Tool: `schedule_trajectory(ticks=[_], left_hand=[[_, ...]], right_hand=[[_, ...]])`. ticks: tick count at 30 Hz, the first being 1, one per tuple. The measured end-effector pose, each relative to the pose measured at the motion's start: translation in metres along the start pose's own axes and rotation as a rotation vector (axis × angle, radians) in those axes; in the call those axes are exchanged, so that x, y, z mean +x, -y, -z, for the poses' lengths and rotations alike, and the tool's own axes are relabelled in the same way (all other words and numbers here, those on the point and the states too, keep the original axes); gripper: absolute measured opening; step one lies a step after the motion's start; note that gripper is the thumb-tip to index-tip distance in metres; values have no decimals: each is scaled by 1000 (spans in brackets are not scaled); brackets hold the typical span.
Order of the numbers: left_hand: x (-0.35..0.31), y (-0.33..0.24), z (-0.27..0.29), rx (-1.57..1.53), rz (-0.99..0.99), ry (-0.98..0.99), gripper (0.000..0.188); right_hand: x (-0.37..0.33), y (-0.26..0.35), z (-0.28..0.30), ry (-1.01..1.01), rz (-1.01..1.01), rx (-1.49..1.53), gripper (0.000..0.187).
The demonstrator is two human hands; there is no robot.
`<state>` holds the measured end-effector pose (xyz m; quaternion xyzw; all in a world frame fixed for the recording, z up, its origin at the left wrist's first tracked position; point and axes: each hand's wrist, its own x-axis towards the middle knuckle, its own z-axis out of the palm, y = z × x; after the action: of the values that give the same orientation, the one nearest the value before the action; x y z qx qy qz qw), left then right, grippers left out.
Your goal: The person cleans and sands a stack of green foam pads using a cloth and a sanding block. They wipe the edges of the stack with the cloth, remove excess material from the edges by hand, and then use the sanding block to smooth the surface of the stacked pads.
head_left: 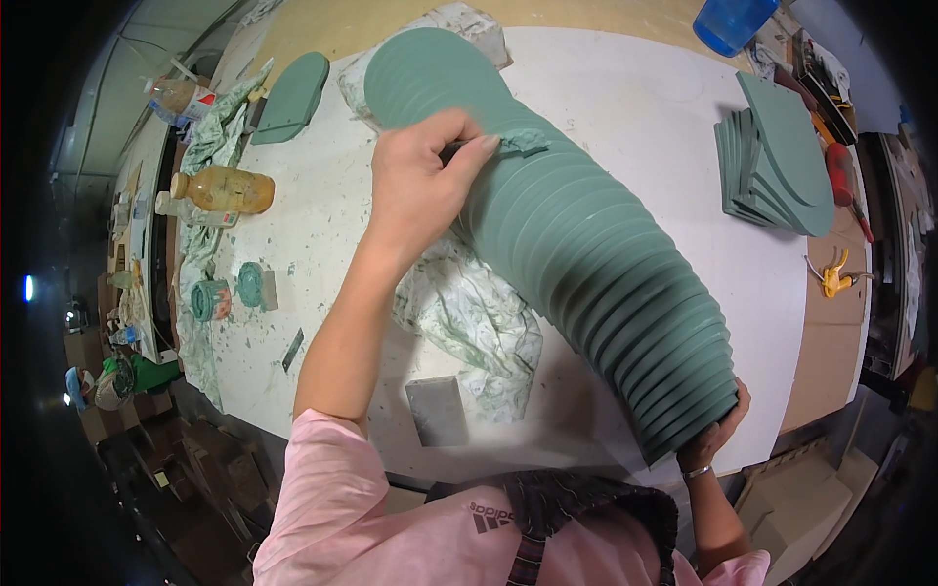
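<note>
Pink short-sleeved shirt, dark plaid apron bib, thin bracelet on the right wrist, bare forearms

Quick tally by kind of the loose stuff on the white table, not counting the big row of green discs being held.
Plastic bottles: 2
Stacks of green boards: 1
Single green boards: 1
Paint-stained rags: 1
Grey sanding blocks: 1
Yellow clamps: 1
Blue tubs: 1
Total: 8
</note>
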<state>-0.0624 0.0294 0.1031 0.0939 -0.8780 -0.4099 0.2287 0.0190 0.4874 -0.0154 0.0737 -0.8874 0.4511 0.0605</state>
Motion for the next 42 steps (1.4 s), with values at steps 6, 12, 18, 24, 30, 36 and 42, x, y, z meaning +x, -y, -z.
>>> schedule_trajectory(ticks=[6, 12, 18, 24, 30, 36, 42], left_hand=[[-1, 1, 0, 66, 19, 24, 17], [-18, -4, 10, -40, 36, 19, 16], [-39, 3, 15, -140, 171, 52, 15], [-44, 6, 12, -175, 143, -8, 16], [-46, 2, 11, -184, 171, -23, 14], [-54, 5, 16, -185, 131, -52, 14], [-79, 4, 15, -159, 136, 21, 14]], right_hand=[[0, 2, -2, 6, -5, -5, 96], [0, -1, -2, -9, -8, -2, 94], [1, -1, 0, -3, 23, -59, 93], [1, -1, -2, -3, 27, -25, 91], [3, 5, -4, -36, 25, -31, 91], [2, 1, -4, -39, 31, -45, 91], [2, 1, -3, -35, 32, -54, 91]])
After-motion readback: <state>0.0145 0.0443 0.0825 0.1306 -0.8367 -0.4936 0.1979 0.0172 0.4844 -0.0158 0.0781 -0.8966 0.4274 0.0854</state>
